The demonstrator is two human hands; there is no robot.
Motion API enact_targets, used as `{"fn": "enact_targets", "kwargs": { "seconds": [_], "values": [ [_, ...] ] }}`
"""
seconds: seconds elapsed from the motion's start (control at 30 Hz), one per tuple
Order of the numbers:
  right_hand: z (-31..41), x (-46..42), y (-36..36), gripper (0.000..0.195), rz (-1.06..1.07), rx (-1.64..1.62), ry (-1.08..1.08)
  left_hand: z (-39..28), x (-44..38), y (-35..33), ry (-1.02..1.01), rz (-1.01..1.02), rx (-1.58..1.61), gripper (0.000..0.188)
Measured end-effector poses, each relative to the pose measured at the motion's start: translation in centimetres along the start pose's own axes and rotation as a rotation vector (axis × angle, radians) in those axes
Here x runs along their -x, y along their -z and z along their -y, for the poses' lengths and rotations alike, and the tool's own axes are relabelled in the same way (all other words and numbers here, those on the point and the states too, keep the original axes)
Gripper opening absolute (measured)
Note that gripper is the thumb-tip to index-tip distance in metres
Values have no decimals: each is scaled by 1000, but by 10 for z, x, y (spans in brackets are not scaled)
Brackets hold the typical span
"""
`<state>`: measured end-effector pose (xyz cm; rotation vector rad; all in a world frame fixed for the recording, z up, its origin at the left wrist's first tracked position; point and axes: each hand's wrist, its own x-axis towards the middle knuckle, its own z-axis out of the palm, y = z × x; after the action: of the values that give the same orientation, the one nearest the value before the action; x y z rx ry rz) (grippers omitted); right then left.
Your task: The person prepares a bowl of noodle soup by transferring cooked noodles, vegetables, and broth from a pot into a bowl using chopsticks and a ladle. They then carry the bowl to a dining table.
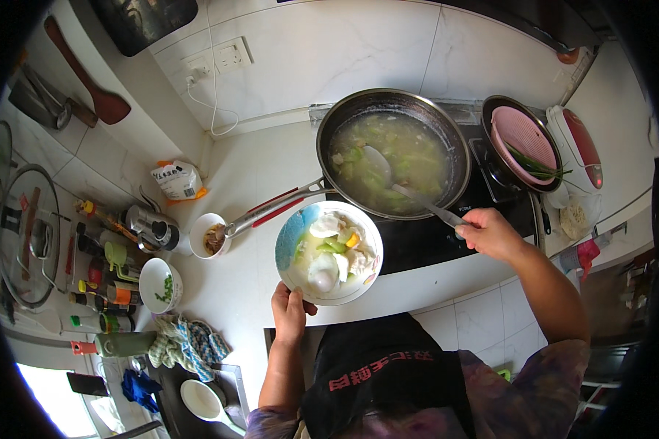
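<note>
My left hand (292,310) holds the near rim of a white and blue bowl (289,237), tilted a little, with poached eggs, pale green vegetable pieces and cloudy broth in it. The bowl is beside the near left edge of a deep frying pan (463,159) on the hob, over part of its long handle. In my right hand (487,232) is the handle of a metal ladle (378,163), whose bowl lies in the pan's pale green soup among vegetable pieces. The pan's handle (269,210) points left, its end above a small bowl (196,237) holding some brown food.
To the right, a pink colander (519,127) with green stalks sits in a second pan. At left stand a bowl with chopped greens (149,277), bottles (122,292), a grinder-like metal jar (145,222) and a white packet (177,180). Cloths (189,345) lie beside the sink.
</note>
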<state>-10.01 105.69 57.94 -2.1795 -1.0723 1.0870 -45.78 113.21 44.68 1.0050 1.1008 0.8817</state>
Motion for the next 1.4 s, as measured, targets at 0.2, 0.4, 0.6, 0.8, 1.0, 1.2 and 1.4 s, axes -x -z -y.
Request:
{"fn": "enact_targets", "kwargs": {
  "seconds": [0.2, 0.4, 0.6, 0.8, 1.0, 1.2, 1.4],
  "values": [
    [6, 4, -8, 15, 49, -50, -4, 0, 1, 1, -3, 0, -3, 18],
    [5, 3, -11, 14, 52, -93, 16, -4, 2, 1, -9, -5, -5, 17],
    [6, 5, -13, 13, 36, -78, 33, -1, 1, 2, -18, -8, -2, 17],
    [-1, 14, -13, 15, 30, -44, 71, -3, 2, 2, -31, -1, -9, 18],
    [-12, 25, -12, 14, -57, 26, 187, -3, 0, 2, -14, -7, 0, 18],
    [-13, 42, -10, 13, -166, 161, 321, -3, -1, 2, -25, 2, 4, 18],
    [-17, 59, -6, 14, -213, 212, 363, -2, -2, 2, -20, 3, 7, 17]
  ]
}}
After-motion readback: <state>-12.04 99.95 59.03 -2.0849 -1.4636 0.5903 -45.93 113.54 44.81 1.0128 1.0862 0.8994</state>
